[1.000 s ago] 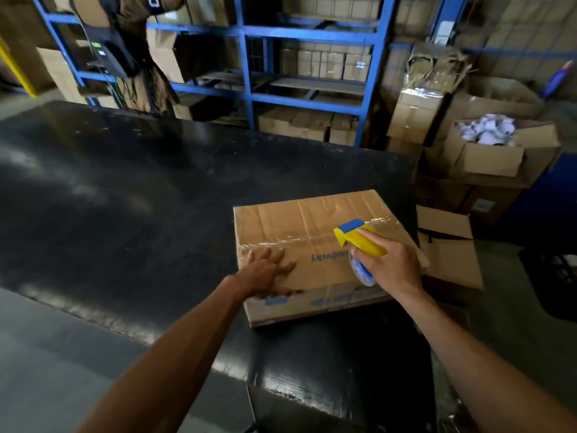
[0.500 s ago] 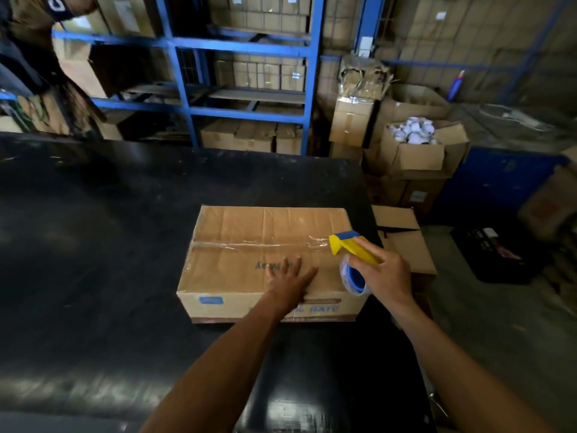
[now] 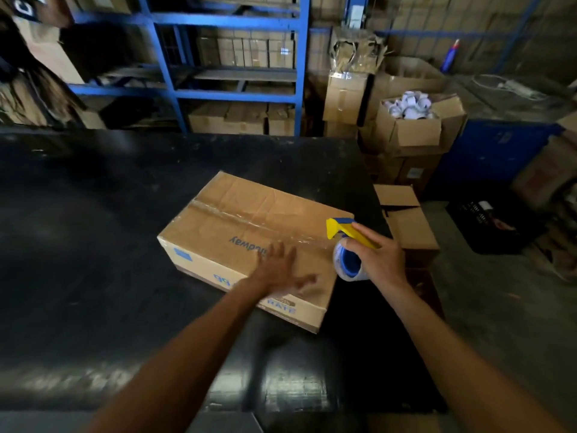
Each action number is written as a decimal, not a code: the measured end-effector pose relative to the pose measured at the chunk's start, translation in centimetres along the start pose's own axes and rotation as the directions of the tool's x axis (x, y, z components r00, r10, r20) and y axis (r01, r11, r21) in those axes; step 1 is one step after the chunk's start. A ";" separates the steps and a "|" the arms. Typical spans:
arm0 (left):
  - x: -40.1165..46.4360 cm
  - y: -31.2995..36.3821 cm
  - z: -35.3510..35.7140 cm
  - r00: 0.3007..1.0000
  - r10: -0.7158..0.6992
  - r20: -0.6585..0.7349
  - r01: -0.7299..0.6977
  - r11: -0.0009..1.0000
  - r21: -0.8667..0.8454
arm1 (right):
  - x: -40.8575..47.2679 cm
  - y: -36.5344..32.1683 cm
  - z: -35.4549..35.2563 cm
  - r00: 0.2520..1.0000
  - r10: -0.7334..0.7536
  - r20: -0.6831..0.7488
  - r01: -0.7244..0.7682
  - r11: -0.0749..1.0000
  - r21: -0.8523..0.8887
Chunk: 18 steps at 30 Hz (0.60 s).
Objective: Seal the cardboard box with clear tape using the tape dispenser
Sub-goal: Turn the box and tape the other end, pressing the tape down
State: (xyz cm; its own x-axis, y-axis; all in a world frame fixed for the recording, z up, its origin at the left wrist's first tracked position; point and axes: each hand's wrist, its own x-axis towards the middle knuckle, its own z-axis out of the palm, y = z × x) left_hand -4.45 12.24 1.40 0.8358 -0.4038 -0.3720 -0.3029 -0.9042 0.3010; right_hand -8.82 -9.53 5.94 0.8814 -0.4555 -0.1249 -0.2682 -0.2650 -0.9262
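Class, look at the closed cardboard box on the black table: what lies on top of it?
On the cardboard box lie a strip of clear tape along its seam and the left hand, pressed flat. Printed lettering shows partly; the hand covers the rest. The box's contents are hidden.

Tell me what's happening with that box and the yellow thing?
A person is taping shut a brown cardboard box on a black table. The left hand lies flat on the box's top. The right hand grips a yellow and blue tape dispenser with a roll of clear tape at the box's right end. A shiny strip of clear tape runs along the top seam, reaching the dispenser.
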 end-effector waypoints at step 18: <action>-0.6 -9.7 -1.4 0.937 0.290 0.196 -0.334 0.908 0.253 | -0.3 -1.1 -0.5 0.997 -0.036 0.062 0.031 0.997 0.065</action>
State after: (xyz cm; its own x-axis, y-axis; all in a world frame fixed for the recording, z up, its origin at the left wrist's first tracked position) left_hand -1.39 21.50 -0.08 0.6055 -0.6678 -0.4329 -0.6701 -0.7212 0.1753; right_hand -8.94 -9.53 7.14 0.9127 -0.3926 -0.1136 -0.2144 -0.2234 -0.9509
